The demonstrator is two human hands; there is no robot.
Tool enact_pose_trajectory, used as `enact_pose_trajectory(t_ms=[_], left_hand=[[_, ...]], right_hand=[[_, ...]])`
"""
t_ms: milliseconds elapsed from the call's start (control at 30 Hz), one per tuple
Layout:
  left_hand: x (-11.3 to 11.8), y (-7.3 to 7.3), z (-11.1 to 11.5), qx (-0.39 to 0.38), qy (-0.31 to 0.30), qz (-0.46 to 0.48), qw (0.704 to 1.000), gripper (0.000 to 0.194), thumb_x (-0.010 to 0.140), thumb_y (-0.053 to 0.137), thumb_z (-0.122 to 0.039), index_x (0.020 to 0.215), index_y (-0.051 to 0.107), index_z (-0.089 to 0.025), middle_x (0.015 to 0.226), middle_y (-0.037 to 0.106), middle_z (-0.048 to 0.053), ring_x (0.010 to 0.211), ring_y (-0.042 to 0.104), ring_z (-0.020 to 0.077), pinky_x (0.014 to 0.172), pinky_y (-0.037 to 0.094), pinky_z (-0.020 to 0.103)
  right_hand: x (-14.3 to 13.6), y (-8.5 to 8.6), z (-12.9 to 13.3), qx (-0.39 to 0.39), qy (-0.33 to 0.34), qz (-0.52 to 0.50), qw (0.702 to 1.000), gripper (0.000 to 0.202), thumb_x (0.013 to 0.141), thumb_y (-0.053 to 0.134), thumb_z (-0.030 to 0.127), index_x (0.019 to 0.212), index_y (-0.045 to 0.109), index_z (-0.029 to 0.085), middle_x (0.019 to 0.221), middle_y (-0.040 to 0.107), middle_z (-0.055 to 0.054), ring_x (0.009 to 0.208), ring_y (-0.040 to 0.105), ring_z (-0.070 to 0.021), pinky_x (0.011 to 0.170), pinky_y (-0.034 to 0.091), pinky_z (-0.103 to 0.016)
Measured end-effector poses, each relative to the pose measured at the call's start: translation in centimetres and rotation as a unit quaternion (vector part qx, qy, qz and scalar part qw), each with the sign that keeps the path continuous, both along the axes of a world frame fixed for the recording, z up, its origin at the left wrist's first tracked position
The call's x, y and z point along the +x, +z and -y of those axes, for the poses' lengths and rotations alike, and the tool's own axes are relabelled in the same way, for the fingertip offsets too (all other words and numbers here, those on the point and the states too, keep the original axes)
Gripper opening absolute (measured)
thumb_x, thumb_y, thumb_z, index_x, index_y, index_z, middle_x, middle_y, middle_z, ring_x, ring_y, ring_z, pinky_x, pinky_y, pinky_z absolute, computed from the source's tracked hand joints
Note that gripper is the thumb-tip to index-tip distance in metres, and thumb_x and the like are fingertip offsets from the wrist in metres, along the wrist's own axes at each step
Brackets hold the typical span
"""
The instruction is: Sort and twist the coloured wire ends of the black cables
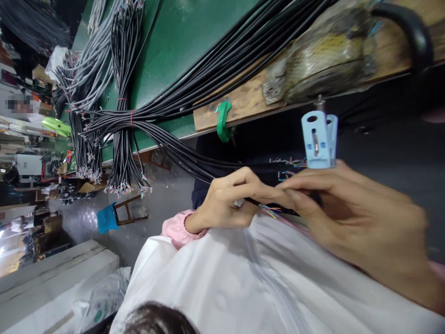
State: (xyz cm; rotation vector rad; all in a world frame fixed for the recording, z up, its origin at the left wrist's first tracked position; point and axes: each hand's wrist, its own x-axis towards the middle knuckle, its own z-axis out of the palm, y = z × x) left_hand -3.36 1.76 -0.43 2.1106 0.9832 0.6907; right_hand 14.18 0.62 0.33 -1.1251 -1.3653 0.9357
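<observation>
My left hand (234, 197), in a pink cuff, is closed around a black cable (255, 202). Thin coloured wires (273, 212) fan out of the cable's stripped end, just below the fingertips. My right hand (361, 222) is closed in a pinch, its thumb and forefinger meeting the left fingertips; what lies between them is too small to make out. Directly above the right knuckles hangs a light blue clothespin (318, 141). More stripped cable ends (290, 162) show behind both hands. A loose bundle of black cables (174, 150) runs from the bench towards my left hand.
Tied black cable bundles (121, 93) and grey cables (92, 69) lie on the green bench (170, 41). A green clip (224, 121) grips the wooden board (239, 99), near a tape-wrapped object (327, 55). A blue stool (107, 218) stands on the floor. White boxes (59, 273) are lower left.
</observation>
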Motion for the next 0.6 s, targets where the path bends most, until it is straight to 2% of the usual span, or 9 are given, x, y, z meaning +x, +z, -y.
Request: enact_pose_trajectory(t_ms=[100, 200, 300, 400, 500, 533, 600], left_hand=[[0.0, -0.4, 0.1, 0.009, 0.004, 0.046, 0.999, 0.045, 0.068, 0.045, 0.002, 0.092, 0.078, -0.017, 0.082, 0.065, 0.001, 0.074, 0.061, 0.0086, 0.069, 0.056, 0.02], [0.3, -0.7, 0.1, 0.03, 0.019, 0.055, 0.998, 0.048, 0.066, 0.041, 0.003, 0.088, 0.078, -0.018, 0.081, 0.068, 0.0, 0.072, 0.059, 0.0072, 0.067, 0.054, 0.017], [0.6, -0.4, -0.1, 0.046, 0.024, 0.08, 0.995, 0.042, 0.071, 0.042, -0.001, 0.085, 0.078, -0.017, 0.077, 0.064, 0.0, 0.068, 0.058, 0.0066, 0.063, 0.052, 0.017], [0.7, 0.4, -0.3, 0.051, 0.029, 0.112, 0.992, 0.035, 0.08, 0.044, -0.009, 0.086, 0.078, -0.015, 0.074, 0.061, -0.001, 0.066, 0.058, 0.0069, 0.062, 0.051, 0.018], [0.5, 1.5, -0.5, -0.017, 0.047, 0.023, 0.998, 0.035, 0.085, 0.049, -0.013, 0.109, 0.074, -0.015, 0.08, 0.07, 0.0, 0.068, 0.062, 0.0082, 0.066, 0.054, 0.02], [0.4, 1.8, -0.6, -0.046, 0.043, -0.014, 0.998, 0.033, 0.086, 0.053, -0.014, 0.112, 0.073, -0.014, 0.083, 0.073, 0.001, 0.069, 0.063, 0.0083, 0.066, 0.054, 0.019], [0.3, 2.2, -0.7, -0.073, 0.023, -0.05, 0.996, 0.024, 0.087, 0.058, -0.013, 0.103, 0.074, -0.014, 0.083, 0.075, 0.002, 0.068, 0.065, 0.0076, 0.066, 0.053, 0.018]], right_hand=[[0.4, -0.4, 0.3, 0.109, -0.056, 0.104, 0.987, 0.017, 0.087, 0.065, 0.017, 0.077, 0.061, 0.029, 0.071, 0.068, 0.0, 0.064, 0.062, -0.0162, 0.06, 0.051, -0.034], [0.9, -1.1, 0.7, 0.121, -0.117, 0.138, 0.976, 0.018, 0.09, 0.066, 0.014, 0.08, 0.062, 0.028, 0.072, 0.066, -0.001, 0.065, 0.06, -0.015, 0.057, 0.046, -0.032], [0.8, -1.5, 0.7, 0.134, -0.104, 0.133, 0.977, 0.014, 0.091, 0.067, 0.016, 0.085, 0.064, 0.028, 0.078, 0.067, -0.002, 0.066, 0.061, -0.0145, 0.054, 0.044, -0.032], [0.3, -1.4, 0.4, 0.195, -0.083, 0.148, 0.966, 0.014, 0.092, 0.066, 0.014, 0.089, 0.063, 0.027, 0.078, 0.067, -0.001, 0.067, 0.063, -0.0132, 0.056, 0.049, -0.029], [0.1, -1.1, 0.1, 0.222, -0.093, 0.186, 0.953, 0.021, 0.089, 0.067, 0.008, 0.087, 0.06, 0.027, 0.076, 0.067, 0.0, 0.068, 0.062, -0.0138, 0.061, 0.053, -0.029], [0.3, -1.1, 0.0, 0.218, -0.092, 0.198, 0.951, 0.021, 0.089, 0.067, 0.007, 0.087, 0.06, 0.028, 0.077, 0.068, 0.0, 0.07, 0.063, -0.0146, 0.063, 0.054, -0.03], [0.9, -1.4, -0.2, 0.198, -0.056, 0.176, 0.963, 0.015, 0.093, 0.065, 0.017, 0.085, 0.062, 0.03, 0.076, 0.07, 0.0, 0.07, 0.064, -0.0155, 0.063, 0.054, -0.032]])
